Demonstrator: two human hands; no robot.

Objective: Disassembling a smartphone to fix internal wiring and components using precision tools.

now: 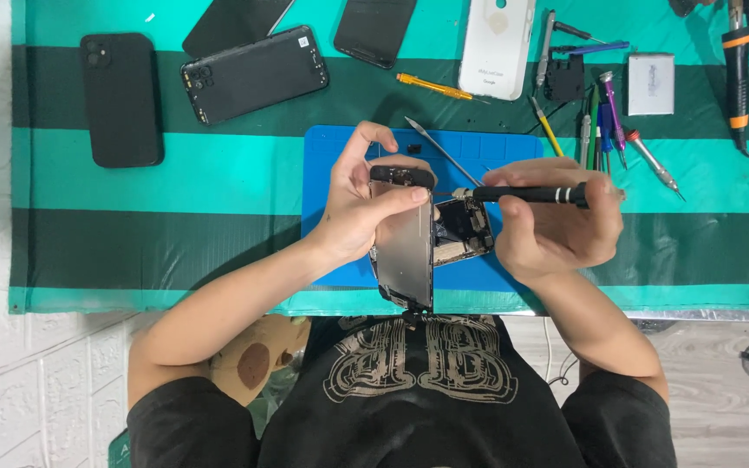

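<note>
An opened phone lies on a blue work mat point(331, 156). Its screen panel point(405, 247) is folded up on edge, and my left hand point(359, 204) grips the panel near its top. The phone's body point(464, 230), with its inner parts showing, rests flat just right of the panel. My right hand point(556, 230) holds a black screwdriver point(530, 194) sideways, its tip pointing left at the upper part of the body beside the panel.
A green striped cloth point(175, 173) covers the table. Three black phones point(120, 100) point(253, 74) point(376, 30) and a white back cover point(498, 48) lie at the far side. Metal tweezers point(439, 149), a yellow tool point(435, 87), several screwdrivers point(608, 121), a battery point(650, 82) and a soldering handle point(737, 74) lie behind and to the right.
</note>
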